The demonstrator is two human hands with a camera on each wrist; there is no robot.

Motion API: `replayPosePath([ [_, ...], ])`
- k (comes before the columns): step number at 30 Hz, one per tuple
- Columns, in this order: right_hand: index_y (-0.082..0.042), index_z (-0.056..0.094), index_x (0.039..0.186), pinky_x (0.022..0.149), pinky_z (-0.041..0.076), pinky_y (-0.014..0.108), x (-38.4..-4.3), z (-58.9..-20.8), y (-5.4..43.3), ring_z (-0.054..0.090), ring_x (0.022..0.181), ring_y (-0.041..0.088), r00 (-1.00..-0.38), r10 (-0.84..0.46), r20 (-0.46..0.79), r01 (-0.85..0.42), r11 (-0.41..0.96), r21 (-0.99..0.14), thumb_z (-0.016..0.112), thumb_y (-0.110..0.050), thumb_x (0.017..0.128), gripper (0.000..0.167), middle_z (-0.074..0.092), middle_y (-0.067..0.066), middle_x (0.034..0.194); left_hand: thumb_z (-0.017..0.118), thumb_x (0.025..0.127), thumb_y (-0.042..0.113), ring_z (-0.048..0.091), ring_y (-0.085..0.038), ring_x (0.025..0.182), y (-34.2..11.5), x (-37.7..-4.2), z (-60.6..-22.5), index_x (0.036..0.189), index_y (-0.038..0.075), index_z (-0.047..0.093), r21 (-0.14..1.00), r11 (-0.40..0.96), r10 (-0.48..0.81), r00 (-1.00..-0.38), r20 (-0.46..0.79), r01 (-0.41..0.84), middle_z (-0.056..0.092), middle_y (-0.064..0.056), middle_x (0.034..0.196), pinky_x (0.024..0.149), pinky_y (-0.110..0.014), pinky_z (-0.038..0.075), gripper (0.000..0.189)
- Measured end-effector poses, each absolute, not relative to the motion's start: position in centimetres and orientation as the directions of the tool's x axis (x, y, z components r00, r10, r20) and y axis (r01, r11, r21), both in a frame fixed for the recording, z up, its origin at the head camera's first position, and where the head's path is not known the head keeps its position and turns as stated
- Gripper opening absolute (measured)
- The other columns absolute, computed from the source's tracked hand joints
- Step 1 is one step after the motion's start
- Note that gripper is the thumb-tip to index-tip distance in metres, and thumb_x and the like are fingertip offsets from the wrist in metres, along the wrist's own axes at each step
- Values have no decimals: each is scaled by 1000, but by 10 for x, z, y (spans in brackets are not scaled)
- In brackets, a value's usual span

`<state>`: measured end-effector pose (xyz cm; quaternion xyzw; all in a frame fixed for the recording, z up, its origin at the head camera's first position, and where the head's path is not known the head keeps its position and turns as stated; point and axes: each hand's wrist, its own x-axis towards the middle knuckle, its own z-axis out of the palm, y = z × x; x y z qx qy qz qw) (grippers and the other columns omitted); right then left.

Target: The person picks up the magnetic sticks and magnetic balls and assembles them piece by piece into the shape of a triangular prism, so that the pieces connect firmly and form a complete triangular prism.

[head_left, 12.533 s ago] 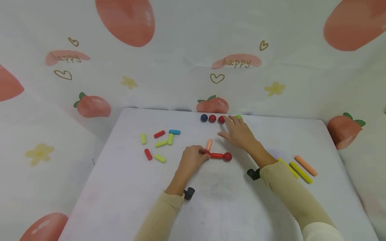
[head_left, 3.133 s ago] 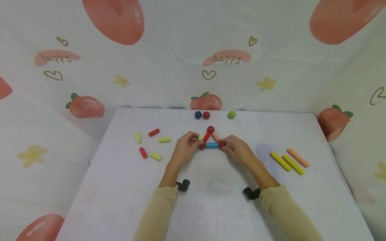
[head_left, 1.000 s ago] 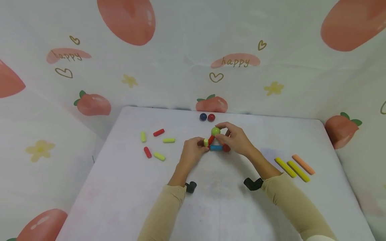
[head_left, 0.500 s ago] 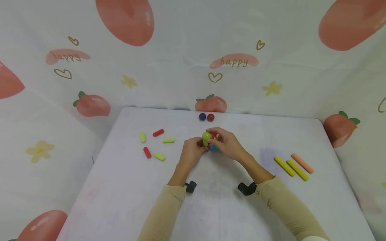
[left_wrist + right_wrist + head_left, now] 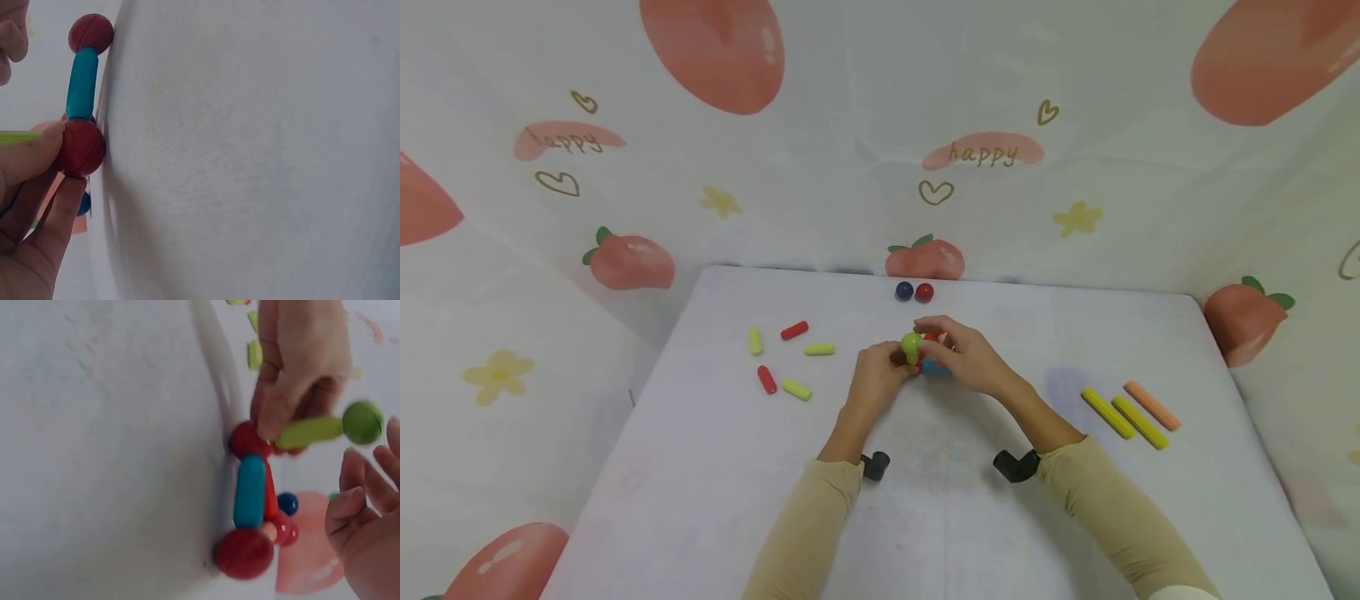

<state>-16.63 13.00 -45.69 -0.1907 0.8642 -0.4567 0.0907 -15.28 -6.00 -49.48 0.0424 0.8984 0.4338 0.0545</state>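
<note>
My left hand (image 5: 880,375) pinches a red ball (image 5: 84,149) at the near-left corner of a triangle of magnetic rods and balls. A yellow-green rod (image 5: 309,432) stands up from that ball beside my thumb, with a green ball (image 5: 362,422) on its top end. Along the triangle's near side lies a blue rod (image 5: 81,84), which ends at another red ball (image 5: 245,553). A red rod (image 5: 270,490) runs toward the far corner. My right hand (image 5: 966,354) is beside the green ball, its fingers loosely bent and apart from it in the right wrist view.
Loose short rods, red (image 5: 767,380) and yellow-green (image 5: 819,349), lie on the left of the white table (image 5: 700,500). A dark blue ball (image 5: 904,291) and a red ball (image 5: 924,292) sit at the back edge. Longer yellow rods (image 5: 1108,413) and an orange rod (image 5: 1152,406) lie right.
The triangle has gained its blue side and an upright yellow-green rod. My right hand has brought the green ball from the back onto that rod and let go. My left hand stays at the corner.
</note>
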Motion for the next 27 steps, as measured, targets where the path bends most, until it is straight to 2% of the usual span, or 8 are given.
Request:
replayPosePath([
  [3,-14,53,145,92,57,43,-176,-461,140,64,105,29,-924,-382,-8,-232,577,-783,56,-23,105,40,64,9,140,81,87,12,73,-20,101,-62,-155,-498,114,9,76,790,611,148,-987,-60,43,79,-6,107,96,-37,58,28],
  [6,-11,51,148,114,45,52,-187,-467,149,57,131,34,-922,-383,-61,-230,667,-709,51,-14,105,42,58,13,148,82,86,11,73,-19,99,-65,-157,-500,112,9,76,797,601,170,-984,-55,60,78,-6,105,94,-37,59,27],
  [8,-9,51,148,120,37,54,-192,-472,153,49,142,35,-911,-395,-117,-221,709,-669,48,-9,104,44,55,15,150,82,86,12,73,-19,101,-67,-159,-501,113,10,76,802,595,180,-982,-65,56,78,-6,107,95,-38,58,28],
  [12,-10,55,146,119,37,56,-197,-480,159,48,142,37,-895,-386,-221,-164,749,-642,49,-10,104,42,56,16,147,81,87,15,72,-21,110,-69,-158,-500,123,11,72,812,583,168,-981,-101,16,75,-7,118,99,-39,57,38],
  [17,-9,60,140,117,40,57,-190,-487,171,52,137,36,-920,-340,-196,-139,748,-649,57,-14,103,37,60,15,141,83,86,22,68,-22,114,-70,-152,-494,134,15,63,822,562,80,-984,-161,-89,70,-4,126,99,-40,57,52],
  [22,-4,61,135,114,42,57,-173,-491,185,55,130,37,-951,-276,-139,-120,745,-656,62,-15,101,36,63,17,134,85,84,31,66,-19,110,-69,-142,-493,129,18,62,826,537,75,-966,-249,-171,68,1,121,96,-38,58,51],
  [27,-6,61,130,109,47,55,-152,-497,188,58,120,33,-969,-206,-139,-54,722,-690,70,-24,97,38,64,15,127,86,82,34,67,-16,108,-65,-134,-501,122,21,66,847,507,133,-957,-258,-157,69,4,118,93,-36,59,47],
])
